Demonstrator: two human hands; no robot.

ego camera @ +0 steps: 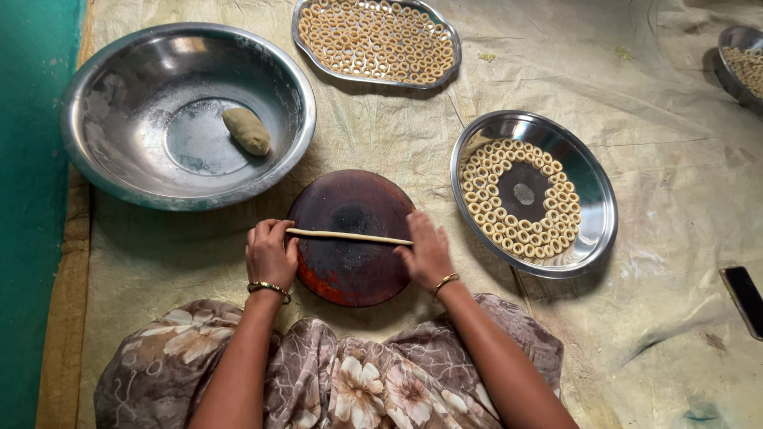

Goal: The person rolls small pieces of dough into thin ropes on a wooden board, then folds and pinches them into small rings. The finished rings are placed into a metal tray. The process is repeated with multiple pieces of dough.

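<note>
Floor cloth: pale, creased, under the round board.
Large bowl: up-left of board, holds dough lump.
Dough rope: across board.
Left hand: fingers flat on rope's end.
Right hand: likewise, opposite end.

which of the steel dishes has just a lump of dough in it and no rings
The big round bowl at upper left; it holds one dough lump, while the other dishes hold rings.

I see a round board lying on the floor sheet just before my lap, a dough rope across it. My left hand rests on the rope's left end, my right hand on its right. Behind-left sits a bowl with a dough lump in it; right, a plate of dough rings; behind, a tray.
</note>
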